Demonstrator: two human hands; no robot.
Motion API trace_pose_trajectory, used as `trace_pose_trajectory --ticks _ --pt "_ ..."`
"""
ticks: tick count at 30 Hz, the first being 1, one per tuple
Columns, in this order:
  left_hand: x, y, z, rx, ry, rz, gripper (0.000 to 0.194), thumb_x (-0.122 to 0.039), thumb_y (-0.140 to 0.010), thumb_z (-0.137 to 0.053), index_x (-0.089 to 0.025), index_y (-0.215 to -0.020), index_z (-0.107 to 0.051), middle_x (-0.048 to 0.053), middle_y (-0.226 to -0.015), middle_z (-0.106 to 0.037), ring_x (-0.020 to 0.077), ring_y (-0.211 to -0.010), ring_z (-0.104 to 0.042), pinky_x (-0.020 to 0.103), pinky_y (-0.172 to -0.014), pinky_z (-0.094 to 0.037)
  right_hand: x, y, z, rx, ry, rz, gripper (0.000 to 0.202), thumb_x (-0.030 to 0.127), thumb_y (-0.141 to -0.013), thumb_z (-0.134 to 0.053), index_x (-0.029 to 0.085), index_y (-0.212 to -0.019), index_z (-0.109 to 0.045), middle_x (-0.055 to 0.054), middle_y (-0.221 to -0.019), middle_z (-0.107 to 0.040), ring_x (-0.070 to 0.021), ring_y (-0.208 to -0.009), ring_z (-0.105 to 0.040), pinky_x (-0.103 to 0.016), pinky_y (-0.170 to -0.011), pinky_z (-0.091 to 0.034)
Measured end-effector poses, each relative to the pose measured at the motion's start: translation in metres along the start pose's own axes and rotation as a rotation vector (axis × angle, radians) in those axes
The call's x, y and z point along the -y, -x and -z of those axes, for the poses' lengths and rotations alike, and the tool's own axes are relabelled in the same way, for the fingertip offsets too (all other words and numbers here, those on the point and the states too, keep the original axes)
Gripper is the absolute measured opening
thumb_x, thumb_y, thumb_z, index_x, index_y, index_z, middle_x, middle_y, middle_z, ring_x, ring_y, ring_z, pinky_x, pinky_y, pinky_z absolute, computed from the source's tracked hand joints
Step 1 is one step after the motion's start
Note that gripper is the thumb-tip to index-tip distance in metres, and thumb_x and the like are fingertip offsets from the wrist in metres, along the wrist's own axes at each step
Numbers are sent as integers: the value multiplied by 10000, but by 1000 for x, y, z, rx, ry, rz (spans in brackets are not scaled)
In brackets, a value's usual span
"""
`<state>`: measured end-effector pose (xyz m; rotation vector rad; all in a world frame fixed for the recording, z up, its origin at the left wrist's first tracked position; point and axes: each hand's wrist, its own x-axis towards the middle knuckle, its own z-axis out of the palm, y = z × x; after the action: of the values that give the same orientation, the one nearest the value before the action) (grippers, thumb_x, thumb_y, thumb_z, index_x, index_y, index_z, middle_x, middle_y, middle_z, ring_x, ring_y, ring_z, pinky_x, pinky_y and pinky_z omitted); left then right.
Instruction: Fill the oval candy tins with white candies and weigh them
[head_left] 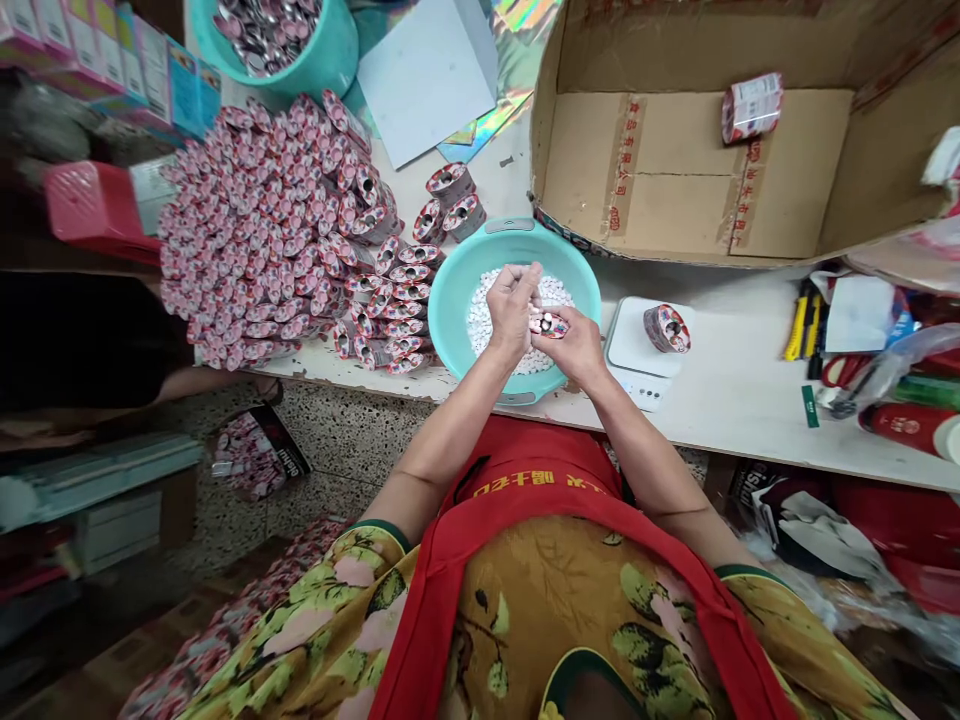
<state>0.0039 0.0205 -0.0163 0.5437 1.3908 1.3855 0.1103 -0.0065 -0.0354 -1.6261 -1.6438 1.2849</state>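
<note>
A turquoise basin [442, 320] on the table's front edge holds many small white candies [555, 292]. Over it, my right hand [576, 345] grips a small printed container [556, 326] whose round opening faces up, with white pieces showing at it. My left hand [511, 305] is closed, fingertips pinched together just left of the opening. White candies show at the underside of its fingers; how many it holds is hidden. Right of the basin, a similar container [666, 329] rests on a white scale [628, 340].
Many printed containers [247, 230] are heaped on the left, with several [450, 205] behind the basin. A turquoise bucket [330, 50] of small lids stands at the back. A cardboard box [585, 170] holds one container. Cutters [799, 325] lie right. Another person's arm [202, 383] shows left.
</note>
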Motion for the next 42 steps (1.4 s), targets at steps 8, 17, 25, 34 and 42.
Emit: trace_pose_trajectory --ticks 8,17,25,34,42 --pt "-12 -3 -7 74 -30 53 372 -498 -838 -754 -207 -830 -522 -88 -561 -438 58 -464 -471 188 -492 -372 6 -1 6 2 -108 7 313 345 -658 -730 183 -924 -705 -26 -903 -701 -230 -870 -634 -336 -824 -491" --pt "-22 2 -17 194 -65 15 297 -405 -855 -752 -199 -827 -539 -62 -609 -480 63 -516 -461 194 -519 -379 11 1 13 -66 -124 -35 363 353 -670 -740 190 -994 -709 -38 -960 -716 -237 -887 -646 -345 -824 -489" --pt "-27 8 -30 237 28 113 300 -356 -856 -766 -204 -801 -512 -101 -516 -320 40 -406 -288 179 -414 -258 6 -1 17 -98 -46 13 218 325 -708 -729 196 -874 -672 -35 -915 -694 -223 -846 -636 -320 -777 -485" --pt "-16 -28 10 103 73 314 195 -291 -890 -687 -199 -835 -524 -75 -583 -392 32 -456 -374 141 -462 -346 -16 1 23 -141 -186 202 408 318 -742 -770 254 -1139 -699 -56 -1180 -696 -250 -1127 -645 -422 -1038 -507" --pt "71 -22 49 383 -987 228 102 -109 -728 -711 -155 -746 -621 52 -834 -625 169 -787 -570 305 -786 -464 -46 37 65 -325 -471 30 503 400 -686 -826 244 -1146 -697 -38 -1117 -725 -231 -1038 -692 -439 -1008 -548"
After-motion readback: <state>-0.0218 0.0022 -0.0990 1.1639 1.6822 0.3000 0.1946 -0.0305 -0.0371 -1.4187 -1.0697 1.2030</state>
